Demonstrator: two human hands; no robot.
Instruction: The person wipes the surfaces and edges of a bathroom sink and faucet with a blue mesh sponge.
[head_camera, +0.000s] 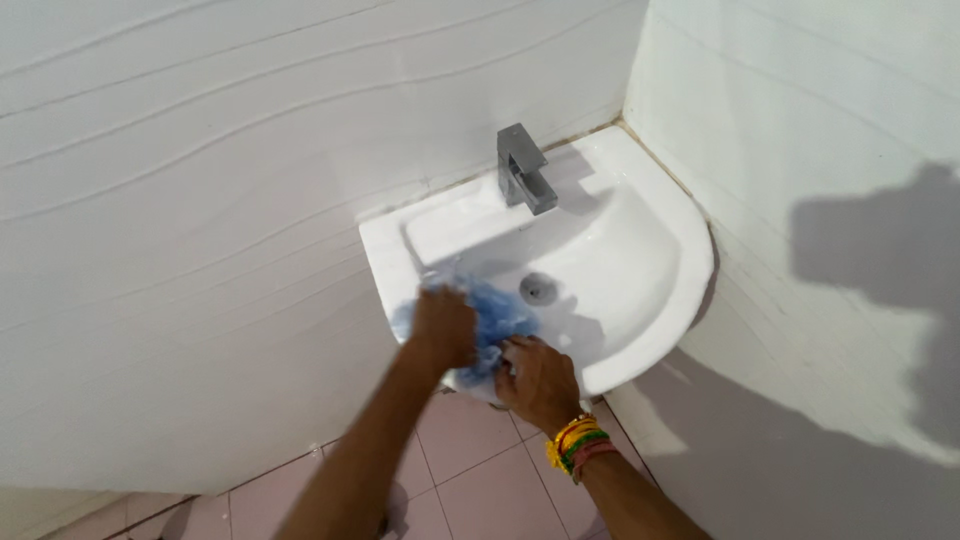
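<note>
While both arms reach down from the bottom of the view, the left hand (443, 327) presses palm-down on a blue cloth (497, 318), its fingers curled over the bunched fabric so that it grips the cloth against the front left part of a white corner sink (655, 300). Just to the right of that hand and a little nearer the person, the right hand (538, 380) lies on the sink's front rim, its fingers bent and pinching the lower edge of the same cloth. Coloured bangles (578, 447) in yellow, green and pink circle the right wrist, just behind the hand. Beyond the right hand's fingers, past the cloth, sits the round metal drain (537, 288) in the bowl's floor. Farther off again, at the back of the sink, stands a square grey tap (524, 170). White ribbed wall tiles (180, 200) rise to the left of the left hand, and pink floor tiles (460, 440) show beneath both forearms
</note>
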